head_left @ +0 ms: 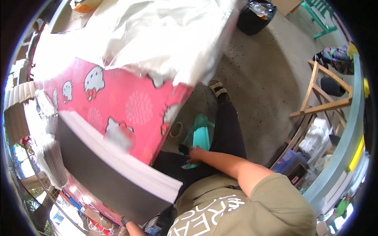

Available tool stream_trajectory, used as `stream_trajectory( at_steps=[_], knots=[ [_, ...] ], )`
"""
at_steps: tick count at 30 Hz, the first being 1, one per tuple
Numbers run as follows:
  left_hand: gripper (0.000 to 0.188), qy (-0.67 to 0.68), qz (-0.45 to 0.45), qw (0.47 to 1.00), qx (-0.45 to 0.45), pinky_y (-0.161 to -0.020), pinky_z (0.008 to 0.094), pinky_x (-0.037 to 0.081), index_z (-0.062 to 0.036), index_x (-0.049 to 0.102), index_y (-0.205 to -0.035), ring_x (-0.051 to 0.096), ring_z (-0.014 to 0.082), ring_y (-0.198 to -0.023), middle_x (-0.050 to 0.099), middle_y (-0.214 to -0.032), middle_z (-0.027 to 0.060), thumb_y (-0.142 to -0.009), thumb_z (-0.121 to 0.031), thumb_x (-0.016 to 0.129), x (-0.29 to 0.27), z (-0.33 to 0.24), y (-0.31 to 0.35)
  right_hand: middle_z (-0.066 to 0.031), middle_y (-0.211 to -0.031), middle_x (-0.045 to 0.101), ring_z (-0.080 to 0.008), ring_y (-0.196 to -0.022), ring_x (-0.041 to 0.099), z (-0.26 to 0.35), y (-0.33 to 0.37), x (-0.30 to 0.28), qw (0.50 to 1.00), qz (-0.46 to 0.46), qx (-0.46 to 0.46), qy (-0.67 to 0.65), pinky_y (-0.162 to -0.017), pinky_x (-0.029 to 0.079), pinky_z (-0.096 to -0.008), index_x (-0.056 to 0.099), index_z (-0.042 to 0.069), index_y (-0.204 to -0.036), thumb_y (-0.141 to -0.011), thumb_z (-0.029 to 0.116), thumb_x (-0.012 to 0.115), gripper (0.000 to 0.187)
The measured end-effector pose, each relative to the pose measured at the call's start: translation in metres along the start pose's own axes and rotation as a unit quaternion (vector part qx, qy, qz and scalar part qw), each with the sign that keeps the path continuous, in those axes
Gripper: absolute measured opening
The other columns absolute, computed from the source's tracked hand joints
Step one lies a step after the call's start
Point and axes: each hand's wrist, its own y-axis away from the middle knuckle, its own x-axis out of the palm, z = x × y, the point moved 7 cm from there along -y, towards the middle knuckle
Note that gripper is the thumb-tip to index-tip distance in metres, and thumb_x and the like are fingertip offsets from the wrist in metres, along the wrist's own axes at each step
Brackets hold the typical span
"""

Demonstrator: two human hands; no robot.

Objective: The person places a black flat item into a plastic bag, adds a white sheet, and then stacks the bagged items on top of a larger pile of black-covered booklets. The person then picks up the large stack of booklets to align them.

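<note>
My right hand (194,154) reaches down between my legs, its fingers curled at the edge of a teal plastic stool (201,137). A small dark thing (183,149) shows just beside those fingertips, too unclear to name. At the lower left my left forearm, with a dark wristband (125,221), comes up next to a long dark-sided stack of white sheets (118,157). The left hand's fingers are hidden there. That stack lies across a table covered in a pink cartoon-print cloth (138,108).
Clear plastic sheeting (157,35) covers the table's far part. A black bag-lined bin (256,17) stands beyond its right corner. To the right are a wooden frame (315,88), white plastic bags (316,137) and a blue-grey rail (352,129). A green chair (321,17) is farther back.
</note>
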Motion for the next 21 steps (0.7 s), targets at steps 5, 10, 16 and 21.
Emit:
stream_trajectory(
  at_steps=[5,10,16,21],
  knots=[
    [0.041,-0.038,0.037,0.997,-0.054,-0.093,0.0398,0.033,0.0046,0.042,-0.116,0.043,0.0331,-0.108,0.047,-0.114,0.0215,-0.086,-0.023,0.046,0.003,-0.004,0.010,-0.0059,-0.128,0.042,-0.0286,-0.120,0.034,0.002,-0.014,-0.010,0.996,0.052,-0.059,0.032,-0.095,0.028,-0.0480,0.061,0.013,-0.106,-0.084,0.037,0.042,0.038],
    [0.041,-0.052,0.064,0.993,-0.087,-0.094,0.0395,0.033,0.0044,0.042,-0.117,0.043,0.0323,-0.109,0.047,-0.115,0.0210,-0.086,-0.023,0.045,-0.011,-0.011,0.016,-0.0100,-0.095,0.062,-0.0255,-0.090,0.059,-0.045,-0.022,-0.015,0.995,0.075,-0.059,0.027,-0.078,0.046,-0.0392,0.065,0.010,-0.089,-0.073,0.032,0.055,0.029],
    [0.041,-0.038,0.065,0.992,-0.102,-0.095,0.0391,0.032,0.0043,0.042,-0.117,0.043,0.0314,-0.109,0.047,-0.116,0.0203,-0.087,-0.023,0.044,-0.010,-0.006,0.019,-0.0111,-0.088,0.064,-0.0268,-0.082,0.061,-0.070,-0.016,-0.050,0.996,-0.031,-0.069,0.053,-0.073,0.048,-0.0384,0.065,0.010,-0.086,-0.072,0.031,0.055,0.028],
    [0.040,-0.013,0.034,0.993,-0.114,-0.095,0.0387,0.032,0.0041,0.042,-0.117,0.043,0.0307,-0.110,0.047,-0.117,0.0198,-0.087,-0.023,0.043,-0.019,0.001,0.025,-0.0121,-0.090,0.063,-0.0283,-0.086,0.060,-0.068,0.008,-0.071,0.994,0.028,-0.023,0.105,-0.075,0.047,-0.0394,0.065,0.008,-0.087,-0.074,0.031,0.053,0.029]
  ],
)
